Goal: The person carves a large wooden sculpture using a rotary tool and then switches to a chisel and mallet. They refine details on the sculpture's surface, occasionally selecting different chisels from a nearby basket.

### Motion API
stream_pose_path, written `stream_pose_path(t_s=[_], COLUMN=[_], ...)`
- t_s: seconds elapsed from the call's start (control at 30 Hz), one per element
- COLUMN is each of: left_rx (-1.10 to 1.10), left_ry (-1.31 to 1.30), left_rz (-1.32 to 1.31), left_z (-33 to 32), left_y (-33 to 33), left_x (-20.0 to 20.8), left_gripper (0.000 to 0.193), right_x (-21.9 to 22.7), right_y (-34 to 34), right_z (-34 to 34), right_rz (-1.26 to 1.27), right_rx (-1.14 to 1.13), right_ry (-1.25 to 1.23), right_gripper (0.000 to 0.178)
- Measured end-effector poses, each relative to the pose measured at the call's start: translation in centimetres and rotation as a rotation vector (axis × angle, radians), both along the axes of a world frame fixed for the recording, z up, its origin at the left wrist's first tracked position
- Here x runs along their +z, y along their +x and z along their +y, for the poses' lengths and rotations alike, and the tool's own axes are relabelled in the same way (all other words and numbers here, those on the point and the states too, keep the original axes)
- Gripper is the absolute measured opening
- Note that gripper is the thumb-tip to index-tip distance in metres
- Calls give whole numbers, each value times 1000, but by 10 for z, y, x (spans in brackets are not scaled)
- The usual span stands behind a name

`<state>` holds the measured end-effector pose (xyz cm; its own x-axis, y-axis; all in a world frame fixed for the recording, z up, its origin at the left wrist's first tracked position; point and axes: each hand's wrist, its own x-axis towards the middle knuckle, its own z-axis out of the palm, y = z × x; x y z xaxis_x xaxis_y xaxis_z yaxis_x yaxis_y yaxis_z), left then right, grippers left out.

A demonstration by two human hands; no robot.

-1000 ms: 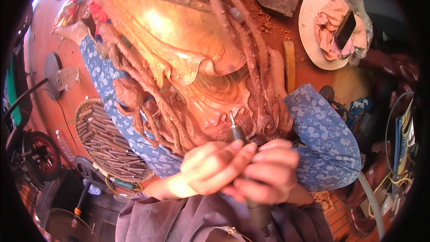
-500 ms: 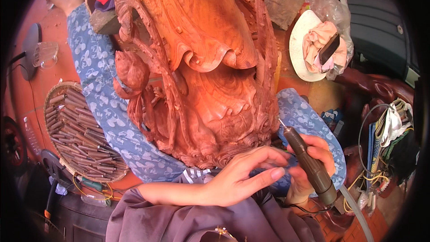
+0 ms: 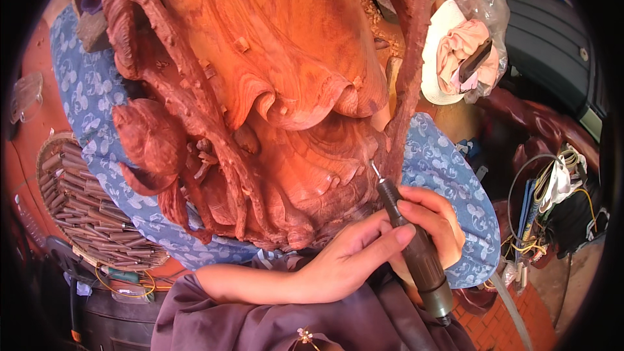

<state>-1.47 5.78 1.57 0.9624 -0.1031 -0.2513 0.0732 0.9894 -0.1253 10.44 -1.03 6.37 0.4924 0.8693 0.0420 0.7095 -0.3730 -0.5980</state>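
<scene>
A large reddish-brown wood carving (image 3: 292, 65) with flowing folds, twisted branches and a rounded bud shape lies between my legs. My right hand (image 3: 439, 221) is closed around a dark brown rotary carving tool (image 3: 419, 257). The tool's thin metal bit points up and left, at the carving's lower right part; whether it touches the wood I cannot tell. My left hand (image 3: 351, 253) comes across from the left, with its thumb on the side of the tool and its fingers curled against it. Some of its fingertips are hidden behind the tool.
A round basket (image 3: 58, 140) of many brown-handled chisels stands at the left. At the right are a white hat (image 3: 439, 88) with pink cloth and a dark phone, and a bundle of cloths and cords (image 3: 552, 188). A grey hose (image 3: 517, 315) runs at the lower right.
The tool and my right hand have moved left, bringing the bit over the carving's edge. My left hand has closed onto the tool. The carving now looks larger and nearer in view.
</scene>
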Motion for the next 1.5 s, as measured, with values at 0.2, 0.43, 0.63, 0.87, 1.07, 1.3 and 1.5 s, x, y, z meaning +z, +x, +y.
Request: stream_pose_path(t_s=[0.2, 0.43, 0.63, 0.87, 1.07, 1.3, 1.5], left_rx=[-44, -49, -55, -100, -82, -77, -39], left_ry=[-109, -216, -293, -446, -483, -473, -466], left_rz=[-17, 81, 9, 127, 151, 135, 106], left_z=[7, 2, 3, 24, 28, 20, 14], left_y=[2, 4, 3, 6, 11, 6, 4], left_x=[-3, -6, -13, -3, -2, -5, -11], left_gripper=[26, 26, 40, 41, 44, 47, 46], right_x=[-11, -21, -16, -17, -16, -14, -15], right_y=[-10, -5, -6, -6, -6, -5, -7], right_z=[2, 8, 16, 24, 25, 27, 26], right_rz=[30, 26, 45, 22, 1, 28, 23], right_rx=[-146, -107, -129, -141, -145, -128, -137], right_ry=[15, -55, -136, -149, -210, -211, -252], right_gripper=[21, 18, 18, 26, 29, 29, 14])
